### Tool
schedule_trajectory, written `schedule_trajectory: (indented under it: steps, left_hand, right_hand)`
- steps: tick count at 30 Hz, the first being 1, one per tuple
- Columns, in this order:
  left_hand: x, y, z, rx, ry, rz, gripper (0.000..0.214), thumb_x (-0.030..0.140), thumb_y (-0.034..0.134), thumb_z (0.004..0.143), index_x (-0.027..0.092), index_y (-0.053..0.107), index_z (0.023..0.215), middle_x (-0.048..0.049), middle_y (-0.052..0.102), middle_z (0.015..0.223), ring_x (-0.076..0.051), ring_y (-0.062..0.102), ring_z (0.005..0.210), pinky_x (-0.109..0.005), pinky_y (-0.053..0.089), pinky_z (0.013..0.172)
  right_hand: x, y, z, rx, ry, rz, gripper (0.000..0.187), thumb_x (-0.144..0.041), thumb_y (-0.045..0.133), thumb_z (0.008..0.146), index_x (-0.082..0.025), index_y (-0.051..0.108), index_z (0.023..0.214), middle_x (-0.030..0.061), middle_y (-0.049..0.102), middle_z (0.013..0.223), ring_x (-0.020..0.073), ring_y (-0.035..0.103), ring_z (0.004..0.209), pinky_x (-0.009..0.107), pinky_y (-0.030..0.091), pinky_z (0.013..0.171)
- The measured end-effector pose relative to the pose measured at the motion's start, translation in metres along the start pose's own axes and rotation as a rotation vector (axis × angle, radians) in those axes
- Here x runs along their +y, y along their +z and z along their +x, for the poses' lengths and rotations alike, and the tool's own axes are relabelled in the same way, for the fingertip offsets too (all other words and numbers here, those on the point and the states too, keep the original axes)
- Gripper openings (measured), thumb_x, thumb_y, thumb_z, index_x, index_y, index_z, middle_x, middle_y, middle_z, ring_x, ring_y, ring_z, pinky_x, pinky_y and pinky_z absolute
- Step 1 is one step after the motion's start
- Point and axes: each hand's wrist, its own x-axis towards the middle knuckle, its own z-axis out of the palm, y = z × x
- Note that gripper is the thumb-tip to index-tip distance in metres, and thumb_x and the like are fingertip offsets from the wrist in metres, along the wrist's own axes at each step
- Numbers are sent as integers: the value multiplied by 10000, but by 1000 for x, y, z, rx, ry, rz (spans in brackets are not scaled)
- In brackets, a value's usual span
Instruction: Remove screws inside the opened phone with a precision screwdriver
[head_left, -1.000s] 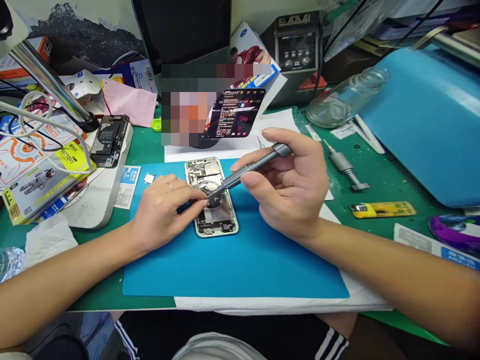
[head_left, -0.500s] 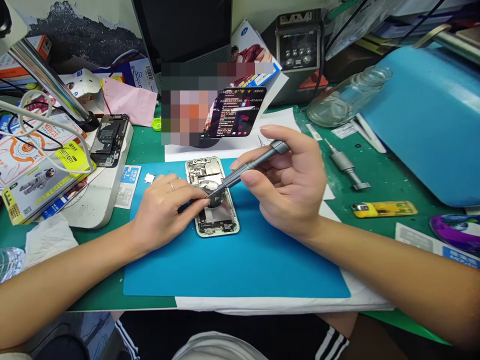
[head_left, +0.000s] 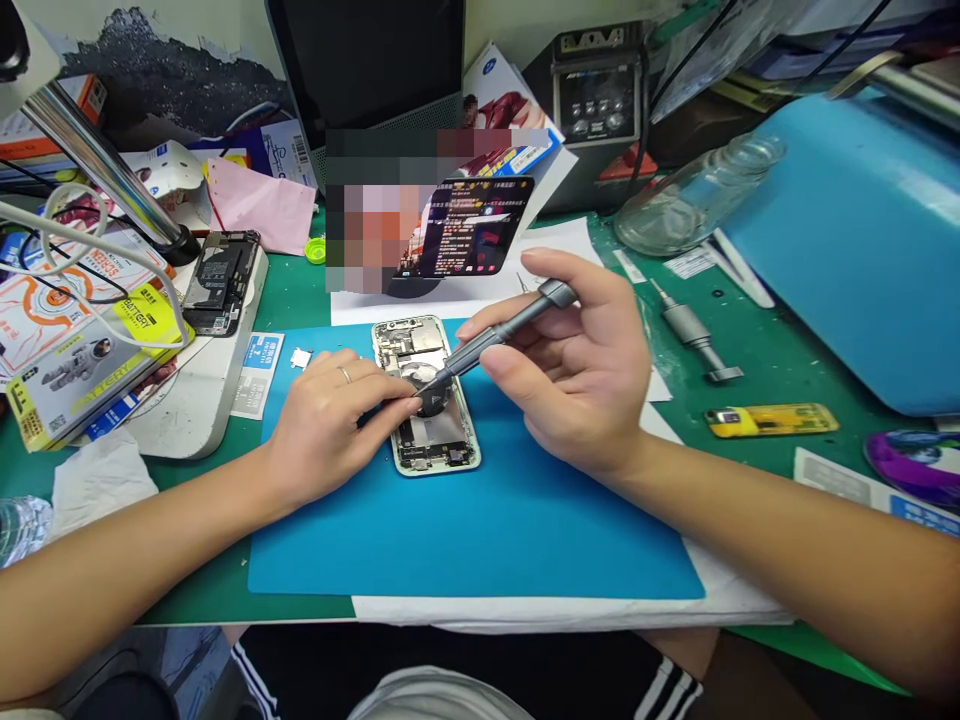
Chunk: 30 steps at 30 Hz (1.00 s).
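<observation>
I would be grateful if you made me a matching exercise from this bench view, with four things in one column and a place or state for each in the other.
Things:
1. grey screwdriver
2. pale-rimmed opened phone
3. yellow lighter
4. left hand

Places and states:
A. lying on the green tabletop, right of the mat
B. wearing a ring
C. held in the right hand
D. lying on the blue mat

Right pairs: 1-C, 2-D, 3-A, 4-B
</observation>
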Motion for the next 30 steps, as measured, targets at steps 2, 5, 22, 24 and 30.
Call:
schedule_trajectory:
  steps: [2, 5, 22, 24, 30]
  left_hand:
    - [0, 0, 0, 0, -4, -2, 95, 251, 652, 963, 180, 704, 929, 0, 738, 823, -146, 585, 719, -314, 385, 695]
    - [1, -1, 1, -1, -13, -5, 109, 262, 648, 966, 179, 706, 925, -2, 735, 812, -147, 586, 718, -315, 384, 699]
    - [3, -2, 1, -8, -53, -4, 122, 302, 643, 963, 205, 714, 941, -9, 752, 829, -152, 618, 730, -319, 395, 707]
    - [3, -1, 1, -7, -55, -1, 118, 292, 638, 964, 207, 715, 936, -6, 752, 826, -152, 617, 731, -321, 397, 711]
    - [2, -1, 0, -1, -64, -4, 118, 280, 637, 966, 203, 719, 929, -4, 751, 821, -150, 608, 724, -322, 395, 709]
  right_hand:
    - [0, 0, 0, -3, 4, 3, 538, -209, 684, 913, -363, 490, 1390, 12, 762, 1048, 167, 756, 881, 272, 670, 718]
    - [-1, -1, 0, -5, 11, 10, 529, -227, 678, 919, -363, 484, 1392, 12, 764, 1054, 174, 759, 894, 288, 676, 726]
    - [0, -1, 1, 50, -24, -77, 500, -315, 681, 919, -365, 493, 1380, 23, 745, 1014, 179, 751, 869, 286, 669, 713]
    - [0, -1, 1, 57, -31, -81, 503, -307, 683, 918, -363, 495, 1380, 22, 744, 1013, 173, 746, 845, 288, 669, 711]
    - [0, -1, 1, 57, -45, -73, 515, -278, 692, 913, -365, 497, 1382, 15, 744, 1006, 171, 745, 856, 288, 669, 713]
